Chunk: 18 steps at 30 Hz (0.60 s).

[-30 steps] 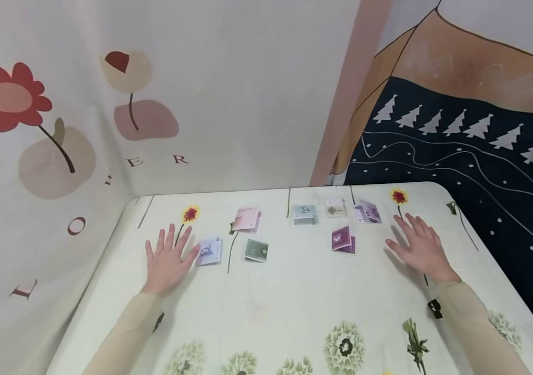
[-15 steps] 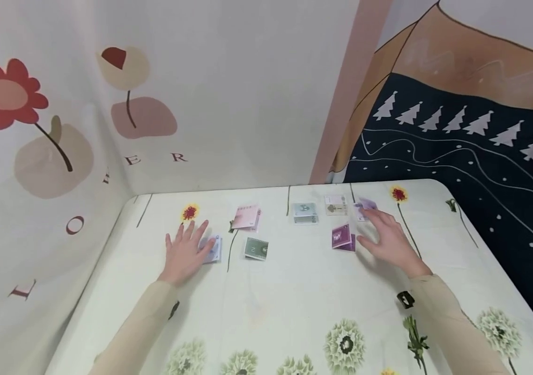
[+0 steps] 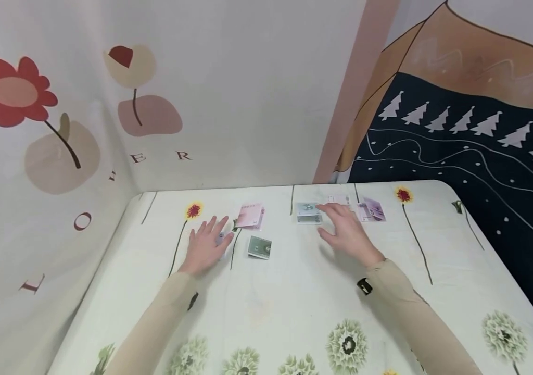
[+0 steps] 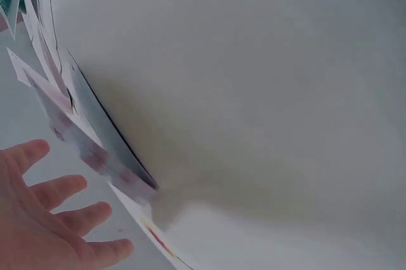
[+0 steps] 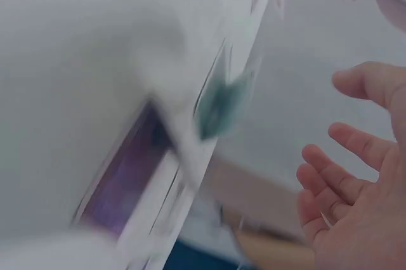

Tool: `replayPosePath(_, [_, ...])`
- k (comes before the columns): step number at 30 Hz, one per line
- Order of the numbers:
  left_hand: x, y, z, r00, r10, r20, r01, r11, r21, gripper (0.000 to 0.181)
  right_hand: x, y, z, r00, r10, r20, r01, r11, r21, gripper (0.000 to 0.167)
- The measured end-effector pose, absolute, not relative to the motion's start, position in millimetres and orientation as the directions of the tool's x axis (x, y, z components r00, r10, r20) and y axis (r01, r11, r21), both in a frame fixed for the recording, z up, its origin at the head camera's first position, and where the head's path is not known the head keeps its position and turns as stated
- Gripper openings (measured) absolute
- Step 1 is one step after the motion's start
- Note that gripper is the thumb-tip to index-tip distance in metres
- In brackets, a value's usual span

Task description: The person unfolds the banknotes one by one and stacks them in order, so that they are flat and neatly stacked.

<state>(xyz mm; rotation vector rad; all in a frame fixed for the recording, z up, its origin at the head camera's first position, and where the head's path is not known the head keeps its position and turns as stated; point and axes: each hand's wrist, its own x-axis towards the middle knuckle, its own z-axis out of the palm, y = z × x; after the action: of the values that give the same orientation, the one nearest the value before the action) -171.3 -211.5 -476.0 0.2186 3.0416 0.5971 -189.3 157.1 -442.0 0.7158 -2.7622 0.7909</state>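
Left hand [image 3: 205,249] and right hand [image 3: 348,233] hover, fingers spread, near the blue banknote [image 3: 221,237] and teal banknote [image 3: 308,211]; a low sweep could topple either (both look loosely folded).

Since a second ago, left hand [image 3: 205,247] is edging toward the green note [image 3: 259,248] from its left, hiding most of the blue note [image 3: 220,238] in the head view. Right hand [image 3: 348,232] is coming in from well off to the green note's right, fingers spreading less widely; seen from the head, it is covering the dark purple note [image 5: 127,175], blocking much of the beige note [image 3: 338,199] and overlapping the teal note's [image 3: 307,211] edge. Farther right of the green note, the pale purple note [image 3: 373,209] is showing again, after being partly hidden half a second ago.
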Motion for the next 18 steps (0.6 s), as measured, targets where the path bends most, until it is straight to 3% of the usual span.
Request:
replayPosePath(7, [-183.5, -196.7, -479.5, -0.988, 0.149, 0.032, 0.148, 0.891, 0.429, 0.058, -201.7, 114.2, -452.7, -0.822, -0.483, 0.301, -0.569, 0.693, -0.443, 0.045])
replayPosePath(12, [-188.0, -193.7, -479.8, -0.988, 0.152, 0.013, 0.142, 0.889, 0.436, 0.058, -210.1, 87.8, -465.2, -0.812, -0.552, 0.19, -0.572, 0.687, -0.448, 0.044])
replayPosePath(18, [-189.5, -190.9, -479.0, -0.986, 0.167, 0.011, 0.156, 0.888, 0.433, 0.056, -219.9, 59.2, -474.6, -0.822, -0.559, 0.11, -0.507, 0.628, -0.591, 0.048])
